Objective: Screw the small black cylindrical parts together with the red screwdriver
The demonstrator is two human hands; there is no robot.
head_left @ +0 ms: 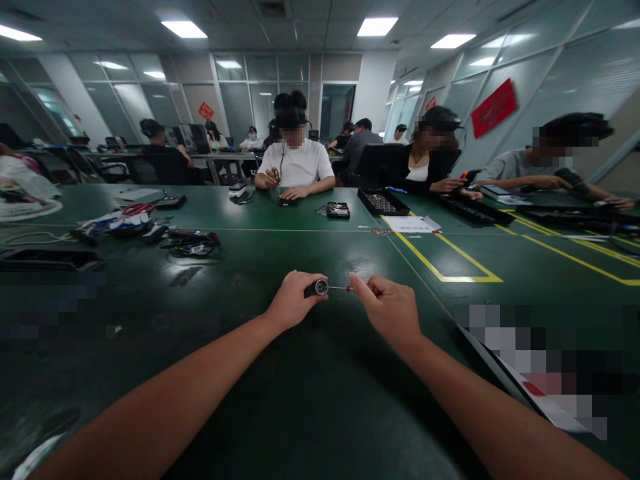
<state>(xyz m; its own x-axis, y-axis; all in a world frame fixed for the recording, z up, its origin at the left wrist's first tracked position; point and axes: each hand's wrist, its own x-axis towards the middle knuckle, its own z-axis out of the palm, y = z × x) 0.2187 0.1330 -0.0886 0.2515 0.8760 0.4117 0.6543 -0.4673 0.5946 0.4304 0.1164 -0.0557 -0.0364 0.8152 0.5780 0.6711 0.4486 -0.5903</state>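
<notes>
Near the middle of the view, my left hand (296,298) grips a small dark cylindrical part (321,287) whose round, light-rimmed end faces me. My right hand (396,307) is closed around the handle of a thin screwdriver (349,289) with a red collar. Its metal shaft points left, and the tip meets the right side of the round end; whether it sits in a screw is too small to tell. Both hands are held above the green table (310,393).
Tangled cables (193,243) and red-handled tools (139,209) lie at the left. Across the table a person in a white shirt (295,163) works. A black parts tray (383,202), a paper sheet (413,224) and yellow tape (473,278) are to the right.
</notes>
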